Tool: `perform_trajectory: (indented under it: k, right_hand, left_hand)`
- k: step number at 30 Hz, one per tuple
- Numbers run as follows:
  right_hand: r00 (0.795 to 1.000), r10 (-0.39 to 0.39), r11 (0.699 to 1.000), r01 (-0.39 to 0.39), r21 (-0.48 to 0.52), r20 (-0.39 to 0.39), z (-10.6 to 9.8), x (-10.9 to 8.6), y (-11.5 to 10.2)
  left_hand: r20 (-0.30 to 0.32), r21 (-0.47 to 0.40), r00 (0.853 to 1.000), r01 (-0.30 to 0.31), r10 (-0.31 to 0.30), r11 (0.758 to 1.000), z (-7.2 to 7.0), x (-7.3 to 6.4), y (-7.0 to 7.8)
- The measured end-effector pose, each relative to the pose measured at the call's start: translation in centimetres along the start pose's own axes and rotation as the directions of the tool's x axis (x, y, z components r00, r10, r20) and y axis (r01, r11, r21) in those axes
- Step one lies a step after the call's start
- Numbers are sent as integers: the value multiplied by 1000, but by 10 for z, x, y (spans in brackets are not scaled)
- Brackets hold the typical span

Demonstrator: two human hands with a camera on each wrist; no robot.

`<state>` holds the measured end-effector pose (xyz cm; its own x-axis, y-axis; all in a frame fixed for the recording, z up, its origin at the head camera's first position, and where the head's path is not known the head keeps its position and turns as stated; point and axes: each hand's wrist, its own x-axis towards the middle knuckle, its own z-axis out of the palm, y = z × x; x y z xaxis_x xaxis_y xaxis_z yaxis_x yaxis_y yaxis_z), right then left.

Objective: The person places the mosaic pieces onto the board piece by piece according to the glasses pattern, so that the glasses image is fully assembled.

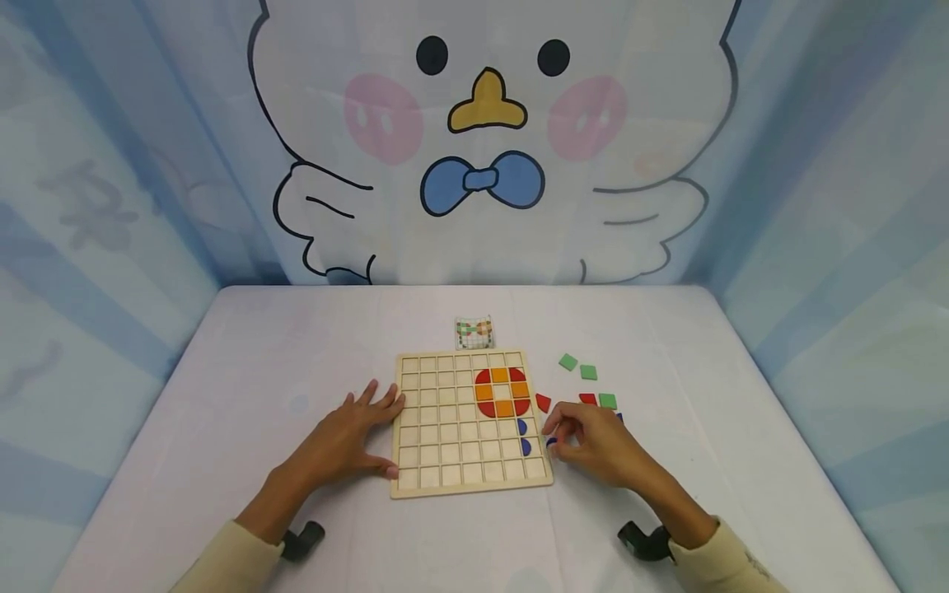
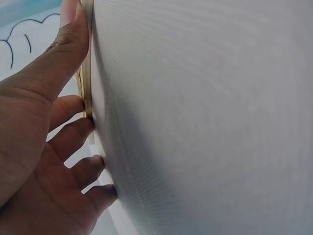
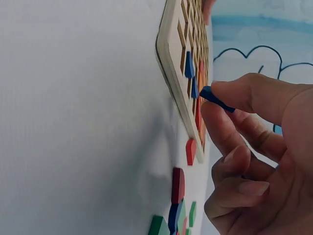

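A wooden grid board (image 1: 451, 455) lies on the white table. My left hand (image 1: 344, 436) has its fingers spread, with thumb and fingertips along the board's left edge. Just off the right edge, my right hand (image 1: 602, 445) pinches a small blue piece (image 3: 216, 99) between thumb and finger, the other fingers curled behind. Two blue rounded pieces (image 1: 526, 447) sit one below the other in the board's right part. Above them, orange squares (image 1: 504, 408) and red corner pieces (image 1: 521, 406) form a ring around one bare cell.
Loose pieces lie right of the board: a red one (image 1: 544, 403) near its edge, another red one (image 1: 588, 399), and several green squares (image 1: 588, 372). A small pattern card (image 1: 474, 332) lies behind the board. A curtain with a cartoon bird (image 1: 482, 239) rises behind the table.
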<state>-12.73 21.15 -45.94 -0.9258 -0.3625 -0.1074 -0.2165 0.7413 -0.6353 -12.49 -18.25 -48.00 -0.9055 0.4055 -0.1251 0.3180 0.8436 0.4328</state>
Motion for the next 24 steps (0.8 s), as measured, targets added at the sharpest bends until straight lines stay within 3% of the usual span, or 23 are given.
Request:
perform_trajectory:
  k: [8, 16, 24]
  right_hand:
    - [999, 31, 999, -31, 22, -22, 12, 2, -9]
    - [999, 46, 998, -46, 51, 8, 17, 2, -17]
    - [1000, 15, 997, -16, 76, 13, 25, 2, -23]
  left_hand:
    - [-7, -3, 1000, 3, -3, 1000, 0, 0, -1]
    - [-7, 2, 1000, 9, -9, 1000, 0, 0, 0]
    - [-11, 7, 1000, 10, -10, 1000, 0, 0, -1]
